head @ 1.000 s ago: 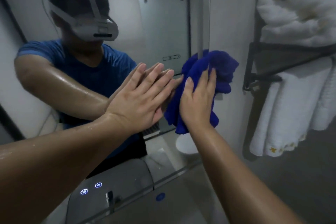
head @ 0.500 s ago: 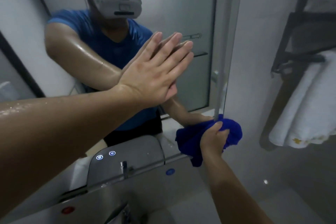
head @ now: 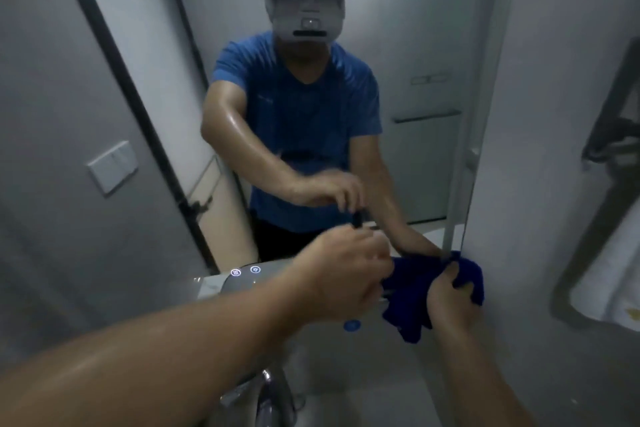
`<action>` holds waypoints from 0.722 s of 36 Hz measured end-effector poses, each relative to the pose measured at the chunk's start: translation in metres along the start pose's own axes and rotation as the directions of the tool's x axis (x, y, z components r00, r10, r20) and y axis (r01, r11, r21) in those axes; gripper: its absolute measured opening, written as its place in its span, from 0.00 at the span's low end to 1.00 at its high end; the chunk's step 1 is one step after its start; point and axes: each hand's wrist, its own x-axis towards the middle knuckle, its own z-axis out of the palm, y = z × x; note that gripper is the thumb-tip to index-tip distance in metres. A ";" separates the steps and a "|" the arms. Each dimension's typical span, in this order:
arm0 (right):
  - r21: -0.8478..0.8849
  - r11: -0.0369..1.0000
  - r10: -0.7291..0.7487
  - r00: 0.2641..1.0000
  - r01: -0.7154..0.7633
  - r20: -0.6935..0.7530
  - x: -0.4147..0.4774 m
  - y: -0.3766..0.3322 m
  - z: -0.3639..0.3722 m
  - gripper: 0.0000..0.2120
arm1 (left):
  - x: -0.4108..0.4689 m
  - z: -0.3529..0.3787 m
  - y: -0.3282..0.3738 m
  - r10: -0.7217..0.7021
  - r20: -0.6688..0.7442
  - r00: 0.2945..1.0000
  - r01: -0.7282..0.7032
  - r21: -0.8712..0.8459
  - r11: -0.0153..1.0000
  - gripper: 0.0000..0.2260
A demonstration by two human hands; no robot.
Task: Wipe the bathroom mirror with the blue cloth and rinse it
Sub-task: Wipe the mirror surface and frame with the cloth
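Faces bathroom mirror (head: pixel 398 45), seen reflected in blue T-shirt w/ headset. At far right, apart from the glass: white towel (head: pixel 606 274) on dark rack (head: pixel 616 135). Grips bunched blue cloth (head: pixel 412 288) w/ right hand (head: pixel 450 302) at mirror's bottom-right corner, fingers curled over the fabric. Holds left hand (head: pixel 346 274) just left of cloth, fingers curled, motion-blurred; cannot tell whether pinching cloth's near end or nothing. Below mirror's bottom edge, chrome faucet (head: pixel 273 399), approx. centre; on that edge, two lit touch btns (head: pixel 255 269).
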 end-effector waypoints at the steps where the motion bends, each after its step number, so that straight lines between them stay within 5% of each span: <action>1: 0.019 1.000 -0.002 1.000 0.002 0.023 -0.003 -0.001 -0.003 0.35 | -0.012 0.015 0.017 -0.100 0.070 0.992 0.106 -0.079 0.991 0.07; 3: 0.054 0.999 0.004 0.997 -0.008 0.076 -0.007 -0.002 -0.009 0.33 | -0.025 0.037 0.047 -0.387 0.382 0.839 0.498 -0.255 0.829 0.08; 5: 0.051 0.998 -0.046 0.991 0.039 0.129 -0.007 -0.003 -0.014 0.27 | -0.026 0.060 0.067 -0.496 0.680 0.540 0.839 -0.384 0.386 0.11; 6: 0.047 0.996 -0.080 0.985 0.074 0.151 -0.007 -0.003 -0.016 0.22 | -0.021 0.071 0.074 -0.481 0.758 0.441 0.892 -0.427 0.146 0.13; 8: -0.003 0.990 -0.137 0.967 0.141 0.213 -0.008 0.000 -0.020 0.15 | -0.005 0.087 0.081 -0.442 0.852 0.280 0.855 -0.430 -0.289 0.22; 10: -0.068 0.980 -0.157 0.942 0.184 0.296 -0.016 0.001 -0.024 0.11 | 0.009 0.094 0.085 -0.309 0.943 0.124 0.672 -0.309 -0.673 0.36; 12: -0.101 0.969 -0.174 0.915 0.224 0.363 -0.028 0.002 -0.027 0.12 | 0.017 0.099 0.090 -0.116 0.984 0.134 0.428 -0.163 -0.889 0.48; 16: -0.147 0.919 -0.272 0.859 0.366 0.434 -0.043 0.003 -0.037 0.07 | 0.030 0.115 0.100 -0.116 0.929 0.351 -0.151 -0.066 -0.986 0.47; 21: -0.207 0.892 -0.283 0.853 0.402 0.438 -0.029 0.007 -0.053 0.10 | 0.046 0.154 0.111 -0.209 0.942 0.263 -0.505 -0.050 -0.861 0.34; 26: -0.228 0.895 -0.276 0.878 0.383 0.391 -0.014 0.022 -0.073 0.11 | 0.036 0.183 0.116 -0.194 0.953 0.233 -0.621 -0.008 -0.784 0.18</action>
